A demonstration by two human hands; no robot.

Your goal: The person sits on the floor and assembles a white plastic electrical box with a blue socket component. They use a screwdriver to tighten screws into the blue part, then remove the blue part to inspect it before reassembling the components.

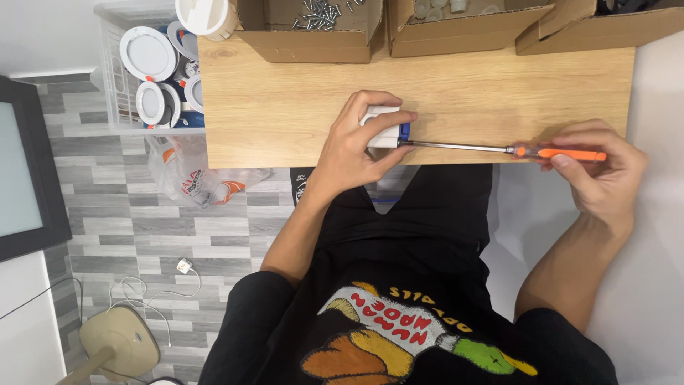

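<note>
- The left hand (356,142), at the middle of the frame, wraps its fingers (392,117) around a small white and blue part (385,132) and holds it against the near edge of the wooden desk (285,107).
- The right hand (598,167), at the right of the frame, closes its fingers (570,161) on the orange handle of a screwdriver (499,149).
- The screwdriver lies level along the desk's near edge, and the tip of its metal shaft meets the blue side of the held part.
- Along the top of the frame three open cardboard boxes stand on the far side of the desk: the left box (306,43) holds loose screws (320,14), the middle box (456,36) holds small pale pieces, and what the right box (591,32) holds cannot be told.
- In the upper left, beside the desk, a white wire basket (107,71) holds round white light fittings (147,53).
- Below the basket a clear plastic bag (192,175) lies on the grey tiled floor (107,214).
</note>
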